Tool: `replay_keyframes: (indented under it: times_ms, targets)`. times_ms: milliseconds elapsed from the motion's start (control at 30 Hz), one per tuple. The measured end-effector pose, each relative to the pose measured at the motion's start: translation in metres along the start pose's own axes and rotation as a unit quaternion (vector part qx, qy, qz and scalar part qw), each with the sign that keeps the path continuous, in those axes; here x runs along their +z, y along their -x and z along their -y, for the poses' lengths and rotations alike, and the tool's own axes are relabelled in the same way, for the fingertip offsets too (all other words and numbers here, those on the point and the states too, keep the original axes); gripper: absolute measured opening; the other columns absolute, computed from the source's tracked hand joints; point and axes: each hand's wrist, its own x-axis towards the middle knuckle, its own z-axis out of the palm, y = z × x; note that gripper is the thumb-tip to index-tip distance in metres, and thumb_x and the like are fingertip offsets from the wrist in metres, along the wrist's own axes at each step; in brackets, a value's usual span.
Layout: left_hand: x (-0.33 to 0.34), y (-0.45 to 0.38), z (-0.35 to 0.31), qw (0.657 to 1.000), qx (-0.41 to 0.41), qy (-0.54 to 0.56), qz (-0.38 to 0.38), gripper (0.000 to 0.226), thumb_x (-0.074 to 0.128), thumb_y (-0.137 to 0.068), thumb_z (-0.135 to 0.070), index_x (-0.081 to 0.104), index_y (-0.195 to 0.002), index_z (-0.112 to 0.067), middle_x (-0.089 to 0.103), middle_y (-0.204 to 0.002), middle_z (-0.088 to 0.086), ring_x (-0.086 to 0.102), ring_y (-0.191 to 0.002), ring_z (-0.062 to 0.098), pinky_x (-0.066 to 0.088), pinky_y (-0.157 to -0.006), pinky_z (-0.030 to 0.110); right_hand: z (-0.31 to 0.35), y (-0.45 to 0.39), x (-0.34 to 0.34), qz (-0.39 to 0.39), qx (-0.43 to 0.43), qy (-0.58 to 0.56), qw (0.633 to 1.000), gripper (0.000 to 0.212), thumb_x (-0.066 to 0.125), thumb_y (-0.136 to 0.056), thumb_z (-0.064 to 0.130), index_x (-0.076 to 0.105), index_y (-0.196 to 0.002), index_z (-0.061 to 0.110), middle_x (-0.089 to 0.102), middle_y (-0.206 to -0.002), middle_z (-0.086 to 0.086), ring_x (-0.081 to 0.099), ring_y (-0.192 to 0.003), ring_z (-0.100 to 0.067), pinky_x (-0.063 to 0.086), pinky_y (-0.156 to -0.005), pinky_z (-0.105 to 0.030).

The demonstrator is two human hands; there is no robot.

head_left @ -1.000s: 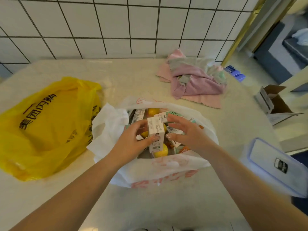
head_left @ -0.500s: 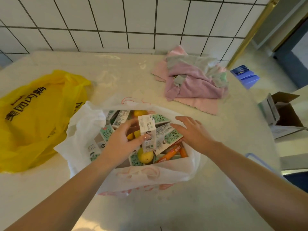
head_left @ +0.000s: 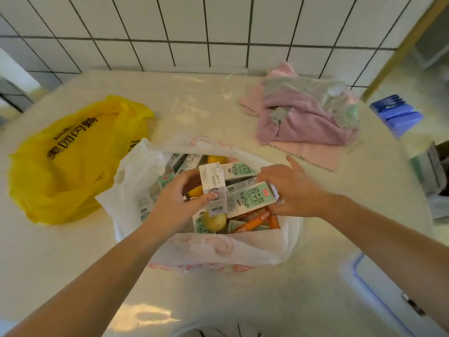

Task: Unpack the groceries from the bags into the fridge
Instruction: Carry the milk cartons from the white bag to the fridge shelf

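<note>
At the near right corner of the pale, glossy stone worktop point(head_left: 243, 300) lies a clear plastic storage box lid with a blue rim point(head_left: 384, 297), partly covered by the right forearm. Toward the middle of the worktop stands the open white plastic grocery bag with pink print point(head_left: 218, 249), its mouth spread wide. Inside it are orange sausage sticks point(head_left: 257, 220) at the near right, a yellow lemon-like fruit point(head_left: 216, 221) beside them, and several mint-green and white milk cartons packed around. The left hand point(head_left: 177, 203) grips an upright white carton with small print point(head_left: 213, 188) over the bag, thumb on its front face. The right hand point(head_left: 291, 188) holds the end of a mint-green milk carton lying on its side point(head_left: 250, 199), fingers curled over its top edge; the two cartons touch. Toward the left edge, just beside the white bag, sits a crumpled yellow plastic bag with black lettering point(head_left: 65, 159). At the far right, near the white tiled wall point(head_left: 194, 27), lies a heap of pink and grey cloths point(head_left: 303, 117).
</note>
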Motion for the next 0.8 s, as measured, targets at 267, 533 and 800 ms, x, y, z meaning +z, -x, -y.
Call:
replay_keyframes:
  times_ms: [267,533,800]
  targets:
    - [-0.032,0.041,0.003,0.996,-0.004,0.043,-0.074,0.047,0.071,-0.078,-0.010,0.050,-0.115,-0.029,0.057,-0.102,-0.025,0.054,-0.088,-0.022,0.046,-0.062,0.004,0.079,-0.022,-0.026,-0.093,0.092,-0.326,0.936,0.053,0.076,-0.073,0.023,0.049,-0.118,0.031,0.050,-0.107,0.011,0.053,-0.093,-0.003,0.042,-0.072,-0.009]
    - [-0.115,0.110,0.015,0.976,0.019,0.070,-0.208,0.042,0.070,-0.078,-0.016,0.051,-0.105,-0.043,0.059,-0.106,-0.028,0.055,-0.099,-0.016,0.046,-0.075,0.006,0.190,-0.068,-0.061,-0.139,0.044,-0.531,0.835,0.047,0.076,-0.072,0.012,0.055,-0.104,0.039,0.063,-0.098,0.012,0.062,-0.090,-0.004,0.055,-0.073,-0.023]
    - [-0.234,0.235,0.052,0.944,0.005,0.067,-0.322,0.041,0.068,-0.080,-0.015,0.052,-0.110,-0.039,0.061,-0.102,-0.031,0.056,-0.099,-0.014,0.048,-0.081,0.010,0.366,-0.101,-0.069,-0.031,-0.099,-0.524,0.845,0.045,0.076,-0.071,0.005,0.058,-0.104,0.030,0.064,-0.097,0.009,0.062,-0.086,0.002,0.054,-0.068,-0.019]
